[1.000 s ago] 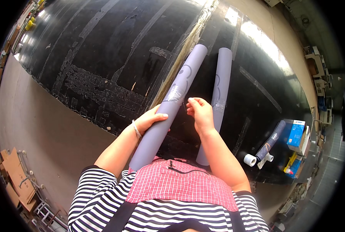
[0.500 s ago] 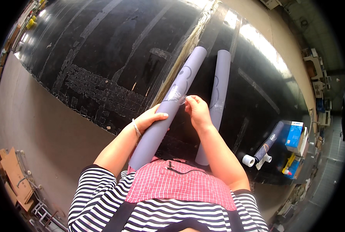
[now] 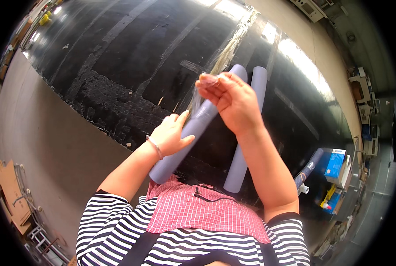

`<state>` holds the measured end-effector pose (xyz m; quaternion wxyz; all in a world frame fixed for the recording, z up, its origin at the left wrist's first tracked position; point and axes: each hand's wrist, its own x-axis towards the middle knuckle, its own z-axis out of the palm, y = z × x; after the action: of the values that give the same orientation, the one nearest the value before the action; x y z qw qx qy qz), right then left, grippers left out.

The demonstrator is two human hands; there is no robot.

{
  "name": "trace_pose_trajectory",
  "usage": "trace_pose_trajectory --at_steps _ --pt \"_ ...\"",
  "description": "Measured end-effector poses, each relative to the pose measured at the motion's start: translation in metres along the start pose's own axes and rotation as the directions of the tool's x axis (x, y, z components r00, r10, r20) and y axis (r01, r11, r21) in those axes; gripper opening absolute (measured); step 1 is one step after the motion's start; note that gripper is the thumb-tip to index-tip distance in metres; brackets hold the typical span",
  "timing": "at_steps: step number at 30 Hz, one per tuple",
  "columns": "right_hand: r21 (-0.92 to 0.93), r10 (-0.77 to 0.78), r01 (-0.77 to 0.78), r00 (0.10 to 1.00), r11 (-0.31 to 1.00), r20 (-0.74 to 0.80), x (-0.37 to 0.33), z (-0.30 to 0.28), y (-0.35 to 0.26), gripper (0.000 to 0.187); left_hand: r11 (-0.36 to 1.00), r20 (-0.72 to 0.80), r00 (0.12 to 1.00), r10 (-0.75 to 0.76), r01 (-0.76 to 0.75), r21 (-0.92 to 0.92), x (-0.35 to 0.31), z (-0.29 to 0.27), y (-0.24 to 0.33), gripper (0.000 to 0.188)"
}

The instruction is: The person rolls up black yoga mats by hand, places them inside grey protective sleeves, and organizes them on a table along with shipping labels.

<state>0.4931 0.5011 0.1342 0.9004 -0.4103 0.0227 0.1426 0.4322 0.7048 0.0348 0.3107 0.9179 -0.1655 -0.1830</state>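
Note:
A grey-purple roll of sheet material (image 3: 176, 155) slants away from my body on the black table (image 3: 127, 40). My left hand (image 3: 171, 133) lies against its left side, fingers stretched out and thumb over the top. Above the roll's far half, my right hand (image 3: 235, 99) is raised, with its fingertips pinched on a strip of clear film or tape (image 3: 198, 95). This strip stretches down toward the roll near my left fingertips; whether it is still stuck there I cannot make out. Beside it on the right lies a second grey-purple roll (image 3: 236, 170), partly hidden by my right forearm.
At the table's right side are a blue box (image 3: 336, 163), a yellow tool (image 3: 327, 196) and a dark film-wrapped roll (image 3: 309, 167). A pale worn strip (image 3: 233, 40) runs across the tabletop. Cardboard (image 3: 12, 188) and a metal trolley frame stand on the floor at lower left.
My right hand has risen from the roll's surface, drawing the clear strip up. My left hand has loosened from around the roll, its fingers now stretched. The roll has turned, its dark marks out of sight.

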Motion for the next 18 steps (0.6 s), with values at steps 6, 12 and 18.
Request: trace_pose_trajectory --at_steps 6,12,18 --pt "-0.017 -0.201 0.216 0.932 0.976 0.302 -0.004 0.094 -0.071 0.027 0.975 0.045 0.995 0.092 -0.08 -0.208 0.014 0.026 -0.022 0.1" --pt "0.08 -0.328 0.357 0.716 0.931 0.617 -0.007 0.11 -0.156 0.032 0.827 -0.069 0.987 0.147 -0.161 -0.539 0.058 0.002 0.009 0.083" --pt "0.014 -0.506 0.592 0.676 0.806 0.536 -0.043 0.104 -0.22 0.025 0.726 -0.197 0.973 0.123 -0.223 -0.65 0.088 -0.028 0.041 0.081"
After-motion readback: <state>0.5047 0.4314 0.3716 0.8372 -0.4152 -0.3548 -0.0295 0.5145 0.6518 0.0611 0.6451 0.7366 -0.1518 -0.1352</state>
